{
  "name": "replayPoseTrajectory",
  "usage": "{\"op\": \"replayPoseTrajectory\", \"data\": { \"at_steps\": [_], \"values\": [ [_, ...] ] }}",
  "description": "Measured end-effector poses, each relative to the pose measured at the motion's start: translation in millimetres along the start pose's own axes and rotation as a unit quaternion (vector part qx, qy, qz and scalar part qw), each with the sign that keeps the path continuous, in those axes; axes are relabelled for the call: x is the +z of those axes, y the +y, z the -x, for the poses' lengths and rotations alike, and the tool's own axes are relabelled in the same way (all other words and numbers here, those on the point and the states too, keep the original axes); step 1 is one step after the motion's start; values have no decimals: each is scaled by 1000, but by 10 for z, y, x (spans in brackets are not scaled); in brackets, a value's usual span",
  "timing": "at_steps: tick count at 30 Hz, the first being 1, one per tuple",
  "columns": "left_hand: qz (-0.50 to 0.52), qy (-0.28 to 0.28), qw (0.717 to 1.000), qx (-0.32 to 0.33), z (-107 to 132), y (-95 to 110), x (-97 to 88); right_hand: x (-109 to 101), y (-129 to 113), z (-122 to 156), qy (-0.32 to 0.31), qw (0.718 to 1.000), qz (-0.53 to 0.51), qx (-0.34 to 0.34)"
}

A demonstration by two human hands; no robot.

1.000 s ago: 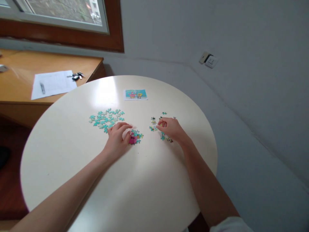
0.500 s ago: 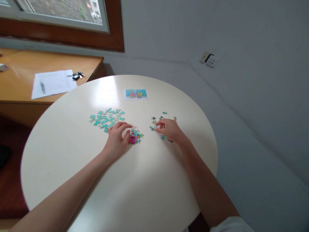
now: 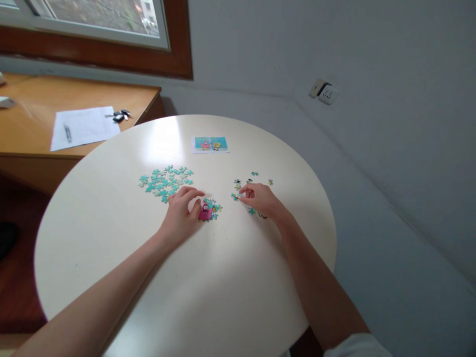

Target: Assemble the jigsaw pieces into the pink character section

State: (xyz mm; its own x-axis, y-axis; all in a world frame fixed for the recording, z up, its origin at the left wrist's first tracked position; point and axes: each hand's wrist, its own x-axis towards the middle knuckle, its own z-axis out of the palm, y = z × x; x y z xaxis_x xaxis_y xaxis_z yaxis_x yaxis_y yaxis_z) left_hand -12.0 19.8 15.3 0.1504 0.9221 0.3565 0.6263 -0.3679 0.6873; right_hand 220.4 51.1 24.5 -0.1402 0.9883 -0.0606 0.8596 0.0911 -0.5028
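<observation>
My left hand point(image 3: 183, 209) rests at the left edge of a partly joined jigsaw section point(image 3: 210, 210), which shows a pink figure on teal. Its thumb and forefinger are apart and curve around the section's upper left side, with nothing gripped between them. To the right, the fingertips of my right hand point(image 3: 260, 199) pinch a small, pale puzzle piece, mostly hidden by the fingers. Just left of those fingertips lies a teal and orange puzzle piece point(image 3: 235, 197). Several loose puzzle pieces point(image 3: 237, 182) are scattered around the right hand, some partly covered by it.
Many teal puzzle pieces point(image 3: 163, 184) lie spread beyond my left hand. A picture card point(image 3: 210, 144) with two cartoon figures lies farther back on the round white table point(image 3: 178, 287). On the wooden desk point(image 3: 29, 99) are paper point(image 3: 84, 130), a pen point(image 3: 67, 133) and keys point(image 3: 119, 116).
The whole view has shifted very slightly. Both hands keep almost the same pose and place beside the pieces.
</observation>
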Motion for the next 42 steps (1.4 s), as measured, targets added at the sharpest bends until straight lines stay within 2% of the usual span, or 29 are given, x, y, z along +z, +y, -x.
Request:
{"op": "replayPoseTrajectory", "data": {
  "at_steps": [11, 19, 30, 42],
  "values": [
    [-4, -13, 1000, -2, -5, 0, 3, -21, -62, 8, -2, 1000, 20, 20],
    [-94, -63, 994, -5, 15, -125, 70, 24, -13, -6, 8, 1000, 3, 5],
    [-94, -79, 992, 3, 1, -100, 57, 42, -31, 4, 45, 997, -62, -10],
    [-81, -79, 994, 7, -4, -116, 57, 53, -64, 19, 28, 989, -144, -12]
  ]
}}
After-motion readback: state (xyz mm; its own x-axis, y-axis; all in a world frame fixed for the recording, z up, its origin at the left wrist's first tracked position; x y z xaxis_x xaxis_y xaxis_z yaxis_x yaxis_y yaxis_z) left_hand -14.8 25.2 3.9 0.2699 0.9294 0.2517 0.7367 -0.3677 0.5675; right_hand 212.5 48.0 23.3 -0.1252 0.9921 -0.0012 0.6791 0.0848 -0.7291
